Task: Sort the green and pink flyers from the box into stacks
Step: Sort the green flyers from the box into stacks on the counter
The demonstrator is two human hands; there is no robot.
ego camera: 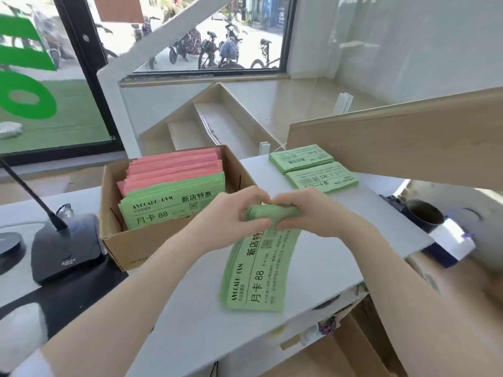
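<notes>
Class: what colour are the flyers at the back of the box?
Pink flyers, seen in the head view.

Far end of green flyer bundle [255, 270] hidden under fingers of left hand [234, 210] and right hand [304, 210]; small print too fine to read. Lower halves of green flyers [174, 200] and pink flyers [174, 167] concealed inside cardboard box [141, 240]. Two green stacks [313, 167] near counter's far edge: text inverted, illegible. Microphone base [65, 246]: stalk cut off at left edge. Dark cup [424, 214] at counter's right edge blurred.
</notes>
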